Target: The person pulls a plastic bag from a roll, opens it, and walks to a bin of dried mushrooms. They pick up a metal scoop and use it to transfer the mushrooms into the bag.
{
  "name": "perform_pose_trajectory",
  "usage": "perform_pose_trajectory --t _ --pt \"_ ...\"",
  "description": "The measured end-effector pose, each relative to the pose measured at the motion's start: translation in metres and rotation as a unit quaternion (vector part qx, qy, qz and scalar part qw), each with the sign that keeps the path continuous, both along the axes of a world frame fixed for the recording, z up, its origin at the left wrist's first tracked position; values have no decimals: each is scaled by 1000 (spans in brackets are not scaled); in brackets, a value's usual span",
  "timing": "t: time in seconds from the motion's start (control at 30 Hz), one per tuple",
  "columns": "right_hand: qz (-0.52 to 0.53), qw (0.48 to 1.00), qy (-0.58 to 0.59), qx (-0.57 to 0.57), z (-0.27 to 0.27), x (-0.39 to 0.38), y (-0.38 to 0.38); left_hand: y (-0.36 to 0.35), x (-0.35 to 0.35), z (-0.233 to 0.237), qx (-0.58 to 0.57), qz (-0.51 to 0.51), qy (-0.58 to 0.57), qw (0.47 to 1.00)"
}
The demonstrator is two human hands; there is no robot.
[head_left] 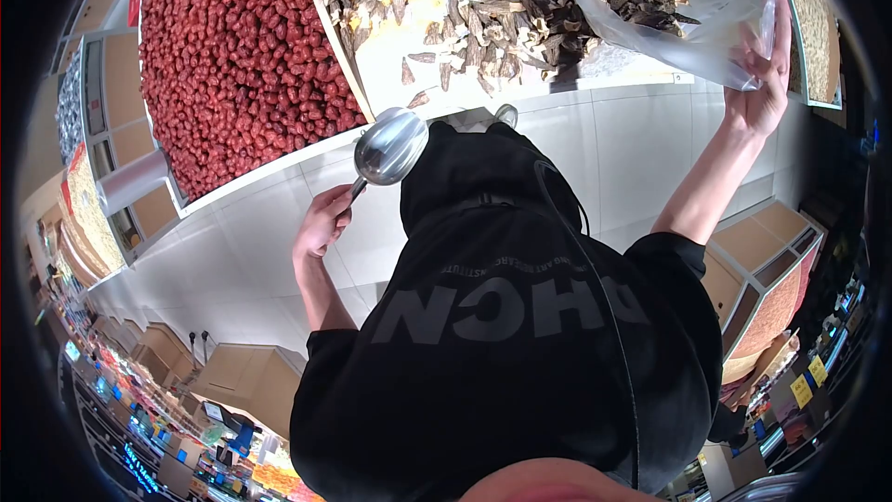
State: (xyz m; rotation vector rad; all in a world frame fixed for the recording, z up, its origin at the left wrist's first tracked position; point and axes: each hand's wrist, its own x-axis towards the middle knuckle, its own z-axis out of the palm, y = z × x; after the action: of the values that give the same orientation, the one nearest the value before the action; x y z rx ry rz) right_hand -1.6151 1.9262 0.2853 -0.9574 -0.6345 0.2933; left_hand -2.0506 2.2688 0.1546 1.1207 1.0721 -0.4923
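My left hand (322,221) is closed round the dark handle of a shiny metal scoop (390,146). The scoop's bowl is near the front edge of the bins, in front of the divider, with nothing visible in it. At the upper right my right hand (764,93) grips a clear plastic bag (715,19) by its side, its mouth spread wide. Dark dried mushrooms show at the bag's opening. Beneath and beside the bag lies a bin of dried morel mushrooms (488,14), with dark caps and pale stems; white lining shows at its front.
To the left, a bin heaped with red dried dates (242,65) adjoins the mushrooms across a pale divider (336,33). Another bin of pale goods (813,5) stands far right. Light floor tiles (251,223) lie below; wooden display stands (246,386) are behind me.
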Motion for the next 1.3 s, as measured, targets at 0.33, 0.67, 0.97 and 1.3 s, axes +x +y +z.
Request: perform_pose_trajectory --t 0.33,0.67,0.97,1.3 --pt "-31 999 -3 -18 0 -9 -8 7 11 -16 -45 3 -36 998" --pt "-29 1000 4 -6 3 -11 -7 1 40 -31 -74 49 -77 993" --pt "-2 1000 8 17 -1 -6 -5 8 65 -40 -80 82 -101 988" --pt "-45 999 13 -4 0 -2 -7 22 94 -50 -69 101 -123 985"
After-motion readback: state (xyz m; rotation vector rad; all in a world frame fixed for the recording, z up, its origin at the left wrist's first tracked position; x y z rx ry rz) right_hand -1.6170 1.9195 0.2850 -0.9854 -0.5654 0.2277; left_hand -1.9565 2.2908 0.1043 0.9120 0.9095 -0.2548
